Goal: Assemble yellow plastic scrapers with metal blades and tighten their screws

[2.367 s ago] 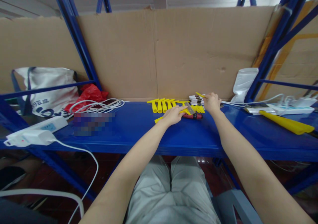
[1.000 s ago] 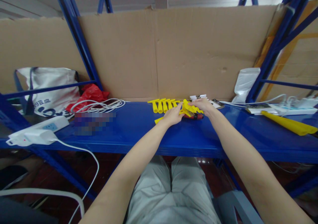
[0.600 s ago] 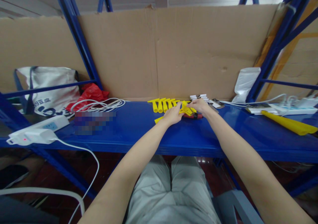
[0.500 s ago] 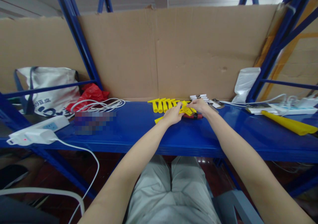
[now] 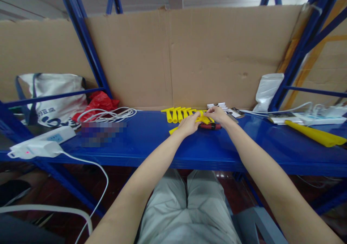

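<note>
My left hand is closed around a yellow plastic piece above the blue shelf top. From the other side, the fingers of my right hand are pinched at the same piece; exactly what they grip there is too small to make out. Just behind my left hand stands a row of several yellow T-shaped pieces with tube-like ends. A red-handled tool lies beneath the held piece, partly covered. Another yellow part sticks out to the left from under my left wrist.
Small white items and a dark-and-white card lie behind my right hand. A rolled yellow sheet rests at right. Coiled white cable, a power strip and a cloth bag stand left. Cardboard backs the shelf.
The yellow piece between my hands has tilted slightly, and my right fingers have shifted a little on it. Everything else stays in place.
</note>
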